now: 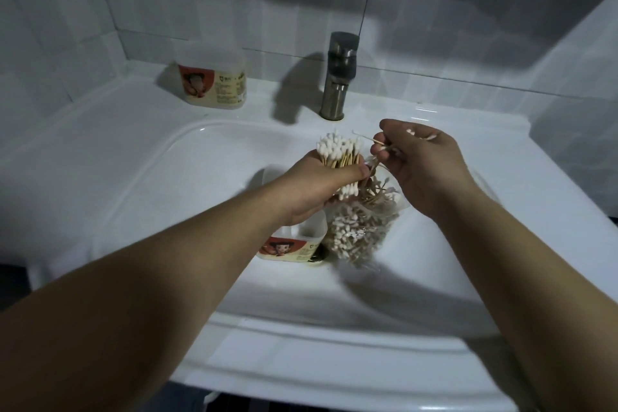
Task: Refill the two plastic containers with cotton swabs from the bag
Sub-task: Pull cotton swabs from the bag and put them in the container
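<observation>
- The left hand (321, 187) grips a thick bundle of cotton swabs (337, 152) with white tips and wooden sticks, above the sink (167, 177).
- The right hand (421, 164) pinches a few swabs (381, 143) just beside the bundle.
- The clear bag (357, 231), full of swabs, lies in the basin just beside the open container (294, 244).
- The second container (214, 80) stands on the rim, left of the tap (337, 77).

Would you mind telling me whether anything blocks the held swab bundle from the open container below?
Nothing visible does: the open white plastic container sits just below the left hand gripping the bundle of wooden-stemmed cotton swabs; the clear plastic bag lies beside it.
</observation>
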### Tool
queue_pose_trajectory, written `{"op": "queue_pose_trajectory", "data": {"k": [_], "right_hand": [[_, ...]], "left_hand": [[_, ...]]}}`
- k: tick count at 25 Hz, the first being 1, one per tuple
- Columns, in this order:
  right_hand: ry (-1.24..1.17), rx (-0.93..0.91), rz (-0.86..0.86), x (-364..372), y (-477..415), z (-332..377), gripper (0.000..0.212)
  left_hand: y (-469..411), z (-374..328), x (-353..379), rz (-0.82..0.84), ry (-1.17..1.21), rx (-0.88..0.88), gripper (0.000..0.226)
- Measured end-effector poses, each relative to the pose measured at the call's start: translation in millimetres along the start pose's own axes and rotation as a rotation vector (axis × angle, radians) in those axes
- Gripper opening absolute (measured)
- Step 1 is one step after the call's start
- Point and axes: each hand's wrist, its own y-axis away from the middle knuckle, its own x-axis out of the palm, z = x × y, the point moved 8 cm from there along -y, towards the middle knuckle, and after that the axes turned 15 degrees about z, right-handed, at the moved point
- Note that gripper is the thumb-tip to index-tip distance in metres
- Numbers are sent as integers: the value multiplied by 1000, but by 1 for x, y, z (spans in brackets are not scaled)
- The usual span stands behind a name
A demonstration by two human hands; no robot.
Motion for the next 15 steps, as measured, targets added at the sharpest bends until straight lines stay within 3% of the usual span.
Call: {"op": "queue_pose_trajectory", "data": {"k": [5,10,13,15], "right_hand": [[-34,62,24,5,-1,-9,8],[-47,-6,-58,-4,-2,-2,8],[-21,-32,-90,-12,-2,5,6],[101,-43,-75,-12,-1,8,6]], "left_hand": [[2,-3,3,21,-95,-16,18],[1,0,1,16,-172,-80,13],[2,2,-8,-62,-133,-95,19],[3,-1,-17,-127,-100,-79,10]]}}
